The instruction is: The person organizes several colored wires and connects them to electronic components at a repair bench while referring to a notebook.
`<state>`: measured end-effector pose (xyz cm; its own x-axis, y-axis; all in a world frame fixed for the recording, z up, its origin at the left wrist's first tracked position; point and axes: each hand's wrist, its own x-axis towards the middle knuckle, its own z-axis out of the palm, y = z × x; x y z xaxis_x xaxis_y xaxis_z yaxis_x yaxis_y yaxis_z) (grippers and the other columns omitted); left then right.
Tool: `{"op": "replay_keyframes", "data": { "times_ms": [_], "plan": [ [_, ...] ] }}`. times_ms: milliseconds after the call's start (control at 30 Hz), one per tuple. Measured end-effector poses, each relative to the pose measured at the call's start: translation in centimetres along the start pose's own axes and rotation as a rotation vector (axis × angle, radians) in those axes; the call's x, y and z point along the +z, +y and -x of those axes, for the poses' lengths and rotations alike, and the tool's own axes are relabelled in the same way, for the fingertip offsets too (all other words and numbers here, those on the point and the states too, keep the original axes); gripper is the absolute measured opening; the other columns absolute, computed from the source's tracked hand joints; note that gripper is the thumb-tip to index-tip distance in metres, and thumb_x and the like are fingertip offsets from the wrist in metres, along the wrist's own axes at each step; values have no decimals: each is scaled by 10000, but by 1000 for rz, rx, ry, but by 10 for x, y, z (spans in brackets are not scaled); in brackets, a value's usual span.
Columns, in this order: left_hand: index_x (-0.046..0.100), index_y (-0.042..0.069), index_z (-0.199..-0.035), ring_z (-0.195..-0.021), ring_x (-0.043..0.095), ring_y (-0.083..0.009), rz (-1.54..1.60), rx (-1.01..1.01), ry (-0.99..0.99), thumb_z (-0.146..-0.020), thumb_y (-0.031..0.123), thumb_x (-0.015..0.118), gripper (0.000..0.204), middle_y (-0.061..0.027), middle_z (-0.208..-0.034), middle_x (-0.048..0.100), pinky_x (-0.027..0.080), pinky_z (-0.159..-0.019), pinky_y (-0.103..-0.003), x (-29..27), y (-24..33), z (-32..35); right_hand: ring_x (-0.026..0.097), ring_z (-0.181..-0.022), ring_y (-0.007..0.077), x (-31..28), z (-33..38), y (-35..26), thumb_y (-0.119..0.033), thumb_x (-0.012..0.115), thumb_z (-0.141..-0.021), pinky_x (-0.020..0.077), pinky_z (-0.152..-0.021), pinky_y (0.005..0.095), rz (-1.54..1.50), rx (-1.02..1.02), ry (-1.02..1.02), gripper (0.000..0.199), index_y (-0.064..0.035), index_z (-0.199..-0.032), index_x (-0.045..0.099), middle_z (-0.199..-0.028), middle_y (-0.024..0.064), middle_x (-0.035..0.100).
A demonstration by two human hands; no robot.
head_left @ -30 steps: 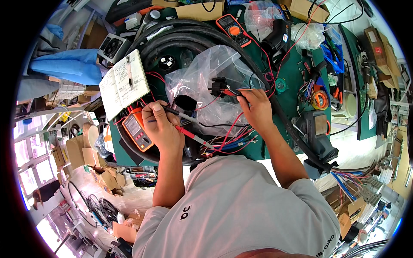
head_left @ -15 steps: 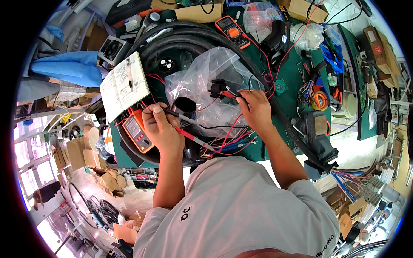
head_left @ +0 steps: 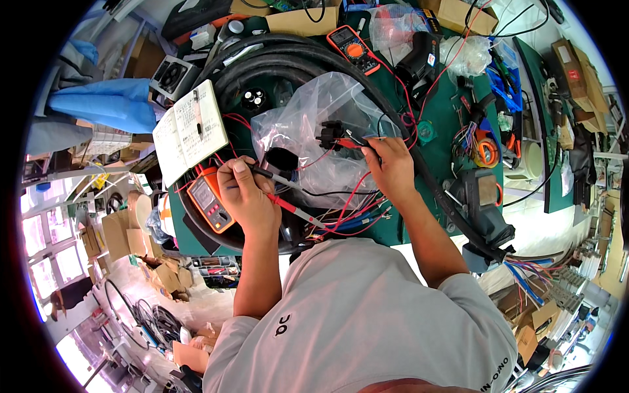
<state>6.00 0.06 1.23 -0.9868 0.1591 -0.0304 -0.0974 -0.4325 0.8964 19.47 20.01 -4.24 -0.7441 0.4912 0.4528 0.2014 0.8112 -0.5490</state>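
Observation:
My left hand [head_left: 246, 190] is closed around two multimeter test probes, a black probe [head_left: 278, 179] and a red probe [head_left: 298, 213], both slanting down to the right. Beside that hand lies an orange-rimmed multimeter [head_left: 213, 200]. My right hand [head_left: 391, 167] pinches a slim red-and-black piece [head_left: 354, 139], its exact kind unclear. The far end of this piece meets a small black connector [head_left: 329, 134] over a clear plastic bag [head_left: 288, 124]. A round black part [head_left: 282, 159] sits between my hands.
Thick black cable [head_left: 262, 56] coils around the work area. An open notebook [head_left: 190, 131] lies left, a second multimeter [head_left: 354, 50] at the back. Loose blue and pink wires [head_left: 370, 213] lie near my body. A grey-black device [head_left: 481, 196] stands right on the green table [head_left: 458, 147].
Almost nothing differs. My right hand and the slim piece in it have shifted very slightly; the left hand keeps the probes in the same place.

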Motion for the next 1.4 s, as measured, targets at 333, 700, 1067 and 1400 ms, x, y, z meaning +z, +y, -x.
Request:
{"op": "replay_keyframes", "data": {
  "times_ms": [333, 700, 1067, 1400],
  "plan": [
    [456, 67, -957, -439, 432, -61, -21, -14, 27, -999, 168, 508, 120, -69, -911, 588, 354, -397, -207, -1, 0, 0, 595, -788, 290, 2, 1, 2, -132, 710, -794, 487, -705, 387, 10, -7, 12, 165, -36, -924, 674, -869, 80, 662],
    [453, 67, -954, -447, 434, -60, -26, -14, 25, -1000, 163, 501, 117, -74, -912, 588, 354, -401, -205, -1, -1, 0, 594, -791, 288, 4, 2, 1, -140, 719, -789, 489, -706, 390, 7, -8, 6, 171, -43, -922, 675, -870, 79, 659],
    [464, 59, -949, -453, 429, -58, -21, -2, 19, -1001, 167, 503, 126, -71, -908, 587, 351, -402, -208, 0, 1, 1, 590, -778, 287, 3, 0, 1, -119, 705, -802, 476, -696, 388, 3, -40, 4, 161, -31, -932, 669, -868, 83, 661],
    [488, 51, -941, -467, 436, -57, -18, 9, 12, -1000, 177, 510, 141, -61, -903, 595, 359, -400, -214, -1, 1, 3, 587, -763, 286, -3, 1, -1, -131, 711, -794, 480, -689, 388, 26, 0, 24, 156, -33, -910, 673, -847, 81, 654]
  ]
}}
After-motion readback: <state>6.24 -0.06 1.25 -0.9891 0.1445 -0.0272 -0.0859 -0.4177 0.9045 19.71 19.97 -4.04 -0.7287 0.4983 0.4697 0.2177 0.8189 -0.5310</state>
